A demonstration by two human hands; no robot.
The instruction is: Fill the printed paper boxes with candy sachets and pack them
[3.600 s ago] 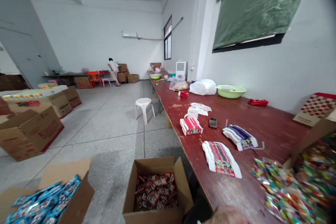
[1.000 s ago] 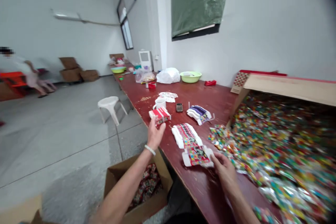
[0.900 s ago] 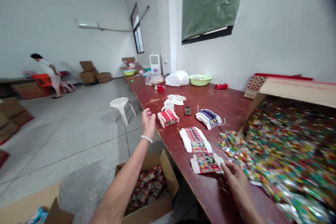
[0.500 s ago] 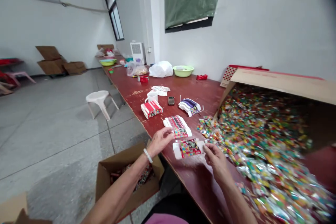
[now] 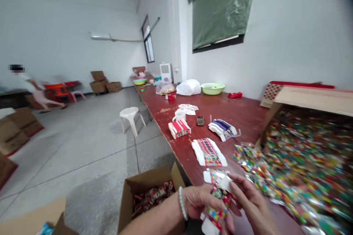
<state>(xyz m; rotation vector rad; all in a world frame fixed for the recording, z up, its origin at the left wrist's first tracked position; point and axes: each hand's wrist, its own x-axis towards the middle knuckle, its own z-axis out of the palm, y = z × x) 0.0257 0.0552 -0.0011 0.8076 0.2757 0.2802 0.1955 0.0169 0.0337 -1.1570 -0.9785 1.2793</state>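
Note:
Both hands are closed around one small printed candy box (image 5: 220, 195), red with colourful pictures and white end flaps that stand out at its top and bottom. My left hand (image 5: 202, 202), with a pale bead bracelet at the wrist, grips its left side. Its right side is in the fingers of my right hand (image 5: 248, 198). Just beyond them another flat printed carton (image 5: 211, 175) lies on the table, partly hidden by the hands. A fanned stack of flat cartons (image 5: 209, 153) lies farther up. To the right spreads a heap of clear-wrapped colourful candies (image 5: 298, 176).
A large cardboard box (image 5: 317, 97) on its side spills the candies onto the red-brown table (image 5: 160, 108). Below the table edge stands an open carton (image 5: 147, 178) of red packets. Purple cartons (image 5: 223, 128), a white mug (image 5: 180, 115) and a white stool (image 5: 129, 112) are nearby. A person (image 5: 34, 88) walks at far left.
The box, flat between my hands on the table before, is now lifted nearer and held in both hands. My view has swung left, and a walking person has come into sight.

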